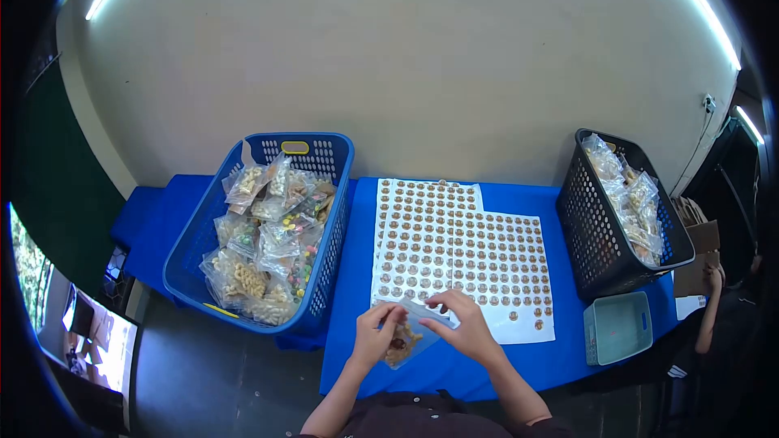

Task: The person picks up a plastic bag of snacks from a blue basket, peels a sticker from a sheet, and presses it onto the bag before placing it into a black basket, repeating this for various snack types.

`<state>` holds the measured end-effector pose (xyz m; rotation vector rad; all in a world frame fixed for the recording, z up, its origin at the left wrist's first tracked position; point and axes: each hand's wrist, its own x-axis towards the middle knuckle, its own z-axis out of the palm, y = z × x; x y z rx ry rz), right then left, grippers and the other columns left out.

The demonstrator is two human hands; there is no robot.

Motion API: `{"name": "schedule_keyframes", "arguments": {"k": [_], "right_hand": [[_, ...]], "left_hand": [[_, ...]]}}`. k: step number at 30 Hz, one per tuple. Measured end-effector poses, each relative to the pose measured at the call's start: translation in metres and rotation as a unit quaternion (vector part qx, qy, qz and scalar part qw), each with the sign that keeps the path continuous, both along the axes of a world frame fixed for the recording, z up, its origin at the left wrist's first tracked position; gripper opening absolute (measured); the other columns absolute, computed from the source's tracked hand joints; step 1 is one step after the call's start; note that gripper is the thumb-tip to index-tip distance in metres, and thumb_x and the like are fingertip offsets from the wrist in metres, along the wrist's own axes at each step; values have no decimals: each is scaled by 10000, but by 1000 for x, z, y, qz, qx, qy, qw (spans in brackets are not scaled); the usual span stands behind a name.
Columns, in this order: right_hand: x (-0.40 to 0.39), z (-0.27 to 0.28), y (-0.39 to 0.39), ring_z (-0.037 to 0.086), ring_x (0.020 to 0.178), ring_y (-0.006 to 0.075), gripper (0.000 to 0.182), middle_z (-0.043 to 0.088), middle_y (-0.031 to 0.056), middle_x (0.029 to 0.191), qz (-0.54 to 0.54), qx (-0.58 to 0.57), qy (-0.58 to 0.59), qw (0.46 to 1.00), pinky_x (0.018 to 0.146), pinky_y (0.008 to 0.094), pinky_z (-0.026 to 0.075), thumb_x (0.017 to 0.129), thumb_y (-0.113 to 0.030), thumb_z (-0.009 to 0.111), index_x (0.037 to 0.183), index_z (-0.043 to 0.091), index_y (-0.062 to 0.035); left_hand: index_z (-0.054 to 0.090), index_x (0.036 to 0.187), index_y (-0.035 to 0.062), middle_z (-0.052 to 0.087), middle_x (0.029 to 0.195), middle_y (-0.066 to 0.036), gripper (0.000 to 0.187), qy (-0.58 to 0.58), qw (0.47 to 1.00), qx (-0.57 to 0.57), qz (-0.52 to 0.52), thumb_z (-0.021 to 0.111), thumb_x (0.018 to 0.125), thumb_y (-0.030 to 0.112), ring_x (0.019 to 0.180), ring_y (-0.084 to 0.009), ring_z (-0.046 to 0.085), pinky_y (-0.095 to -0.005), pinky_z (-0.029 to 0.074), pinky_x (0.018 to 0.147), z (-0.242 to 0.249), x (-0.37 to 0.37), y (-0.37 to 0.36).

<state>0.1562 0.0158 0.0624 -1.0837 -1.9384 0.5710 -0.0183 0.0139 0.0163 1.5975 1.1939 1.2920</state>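
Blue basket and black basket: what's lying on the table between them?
In the head view, white sheets of round brown stickers lie between the blue basket and the black basket.

A table under a blue cloth [357, 361] carries overlapping white sheets of round brown stickers [462, 251] in its middle. The black basket [604, 243] of filled bags stands to the right, a small green bin [618, 329] just beside it.

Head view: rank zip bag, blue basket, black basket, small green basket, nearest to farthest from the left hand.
1. Zip bag, in the left hand's fingers.
2. Blue basket, to its left.
3. Black basket and small green basket, both right; too close to call.
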Motion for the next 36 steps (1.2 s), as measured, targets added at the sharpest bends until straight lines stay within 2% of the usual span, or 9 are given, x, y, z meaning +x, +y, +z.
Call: {"name": "schedule_keyframes", "arguments": {"k": [1, 4, 8, 15, 28, 31, 34, 35, 36], "right_hand": [[-8, -14, 6, 546, 652, 183, 141, 585, 86, 764, 24, 41, -1, 999, 586, 287, 429, 732, -105, 652, 823, 591, -17], [-17, -13, 2, 542, 622, 179, 94, 574, 81, 725, 12, -22, 18, 1000, 567, 277, 430, 756, -89, 619, 786, 585, -7], [-29, -16, -7, 542, 611, 165, 102, 555, 87, 703, 15, -56, 41, 997, 570, 266, 439, 754, -79, 602, 758, 568, 17], [-34, -25, -14, 547, 614, 147, 110, 551, 83, 689, 55, -117, 93, 987, 576, 255, 439, 757, -77, 594, 756, 561, 29], [-30, -24, -21, 549, 632, 125, 137, 558, 65, 688, 59, -183, 137, 972, 599, 248, 443, 792, -113, 580, 762, 548, 17], [-29, -27, -21, 540, 625, 110, 140, 560, 61, 689, 63, -198, 156, 966, 592, 240, 439, 803, -121, 577, 765, 548, 10], [-26, -38, -20, 526, 631, 94, 129, 562, 55, 691, 39, -203, 194, 959, 588, 236, 431, 806, -118, 575, 767, 550, 3], [-24, -42, -18, 523, 634, 89, 125, 563, 54, 693, 27, -203, 208, 957, 587, 236, 429, 807, -115, 574, 768, 551, 1], [-23, -43, -17, 520, 634, 85, 123, 562, 51, 690, 8, -212, 220, 952, 585, 236, 428, 808, -112, 573, 769, 552, 3]], "left_hand": [[612, 820, -12, 617, 720, -88, 133, 46, 998, 32, -21, 555, 826, 108, 649, -138, 607, -229, 467, 596, 1, 2, -1], [619, 809, -5, 610, 689, -90, 109, 53, 997, 53, 4, 576, 804, 95, 611, -155, 606, -240, 457, 544, 14, -2, -4], [616, 754, -6, 596, 645, -78, 115, 59, 995, 79, 24, 604, 782, 105, 529, -145, 561, -245, 422, 485, 9, -10, -7], [601, 699, -12, 541, 578, -63, 136, 34, 988, 98, 113, 600, 782, 96, 484, -116, 512, -237, 369, 439, 21, -15, -8], [585, 706, -28, 539, 604, -54, 167, -7, 979, 83, 188, 547, 822, 87, 486, -92, 486, -220, 359, 451, 19, -16, 1], [583, 736, -31, 545, 631, -68, 160, -31, 984, 39, 168, 541, 828, 92, 527, -107, 512, -226, 379, 482, 15, -16, 2], [584, 811, -14, 564, 703, -79, 116, -12, 991, 61, 116, 536, 826, 90, 636, -159, 549, -264, 418, 609, 9, -21, 11], [567, 929, 20, 573, 859, -97, 153, 65, 989, 85, 98, 555, 807, 113, 812, -222, 542, -313, 400, 754, 7, -28, 12], [559, 955, 31, 564, 905, -98, 183, 86, 985, 115, 95, 569, 796, 120, 848, -235, 529, -320, 390, 775, 9, -29, 11]]}}
